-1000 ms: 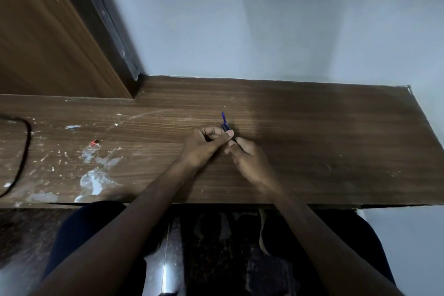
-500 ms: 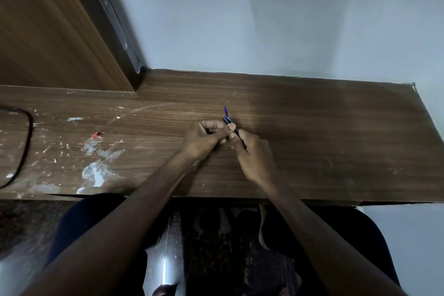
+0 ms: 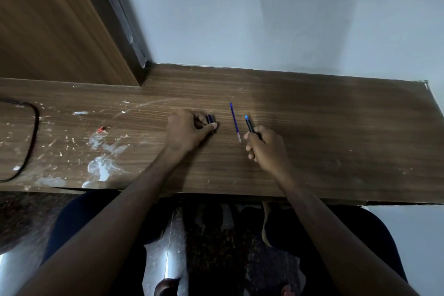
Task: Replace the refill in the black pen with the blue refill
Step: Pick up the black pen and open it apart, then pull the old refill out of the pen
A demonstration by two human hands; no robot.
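**Pen apart, refill on the table**

The left hand [image 3: 192, 131] curls its fingers around a small dark pen piece [image 3: 209, 118], pinching it against the wooden table [image 3: 336, 139]. The right hand [image 3: 265, 144], at 3 o'clock from the left, pinches the black pen barrel [image 3: 249, 125], whose blue-lit end points toward 11 o'clock. Between the hands, touching neither, a thin blue refill [image 3: 234, 121] lies flat, running from 12 to 6 o'clock. Whether it is the old or the new refill I cannot tell. The pen looks dismantled; next, probably, a refill must be lined up with the barrel's narrow opening and slid in straight.
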